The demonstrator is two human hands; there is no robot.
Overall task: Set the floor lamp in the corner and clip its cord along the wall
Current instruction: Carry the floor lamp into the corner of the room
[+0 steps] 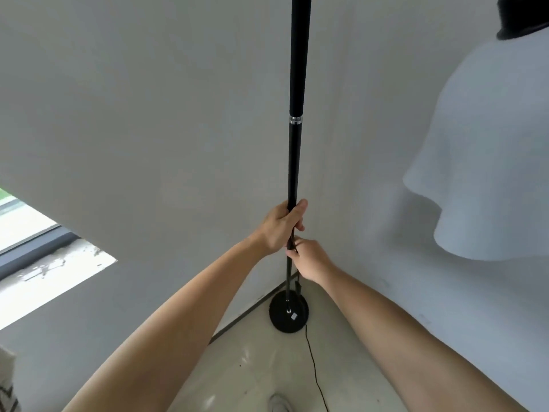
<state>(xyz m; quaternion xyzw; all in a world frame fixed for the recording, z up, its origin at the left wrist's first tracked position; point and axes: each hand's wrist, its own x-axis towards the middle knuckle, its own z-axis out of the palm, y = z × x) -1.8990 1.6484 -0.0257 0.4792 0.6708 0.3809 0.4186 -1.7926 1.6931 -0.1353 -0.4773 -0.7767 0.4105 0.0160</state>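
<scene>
A black floor lamp stands upright in the corner, its thin pole (295, 150) rising out of the top of the view. Its round black base (282, 316) rests on the pale floor where the two walls meet. My left hand (280, 226) is wrapped around the pole at mid height. Just below it, my right hand (312, 258) also grips the pole. A thin black cord (315, 370) leaves the base and runs loose along the floor toward me. The lamp's head is out of view.
Grey walls (148, 129) close the corner on both sides. A low window with a dusty sill (56, 269) is at the left. A white shape with a black top (490, 150) sits on the right wall. A shoe tip (279, 404) shows at the bottom.
</scene>
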